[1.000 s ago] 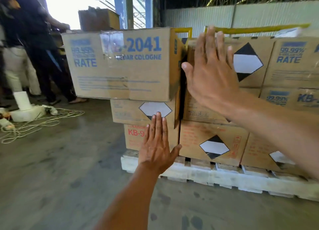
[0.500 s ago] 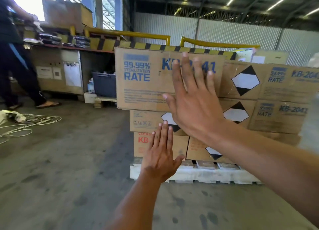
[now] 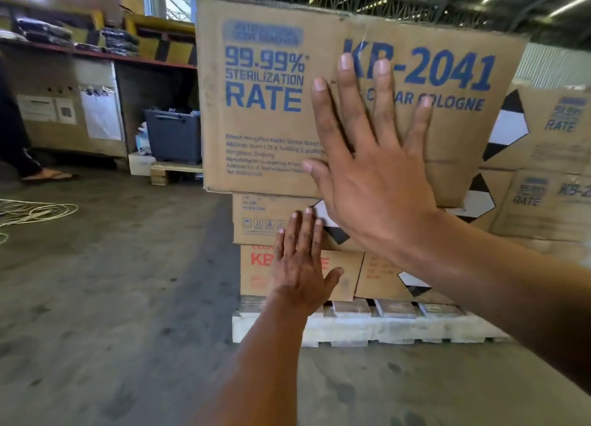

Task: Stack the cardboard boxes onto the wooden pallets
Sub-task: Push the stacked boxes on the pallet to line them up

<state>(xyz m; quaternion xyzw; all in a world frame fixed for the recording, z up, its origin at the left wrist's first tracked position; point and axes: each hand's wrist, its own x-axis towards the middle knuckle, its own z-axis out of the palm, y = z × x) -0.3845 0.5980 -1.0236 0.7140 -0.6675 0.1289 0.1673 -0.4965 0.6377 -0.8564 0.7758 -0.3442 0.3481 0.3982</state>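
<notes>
Cardboard boxes stacked three high on a wooden pallet (image 3: pixel 351 329), seen from the front. The top box (image 3: pixel 265 122), printed "KB-2041" and "99.99% STERILIZATION RATE", crowns the stack. It overhangs the middle box (image 3: pixel 265 221) directly beneath it on the side toward the grey crate (image 3: pixel 174 136). Below the top box again lies the bottom box (image 3: pixel 259 272), lettered in red, resting on the pallet, which stands on the concrete floor (image 3: pixel 112 297).

The right hand (image 3: pixel 377 182) lies flat against the front face of the top box, its fingers (image 3: pixel 347 83) straight and spread wide. The left hand (image 3: pixel 302 266) is below the top box, in front of the seam between the middle and bottom boxes. Its fingers (image 3: pixel 307 230) are straight and held close together, thumb apart; whether they touch the cardboard cannot be told.

Neighbouring boxes (image 3: pixel 550 157) of like print stand just right of the top box. Left of the top box and behind it are the grey crate and a shelf (image 3: pixel 96 55) bearing dark folded goods. Farther left of the top box, pale rope (image 3: pixel 35 211) lies on the floor, near a person's sandalled foot (image 3: pixel 48 176).
</notes>
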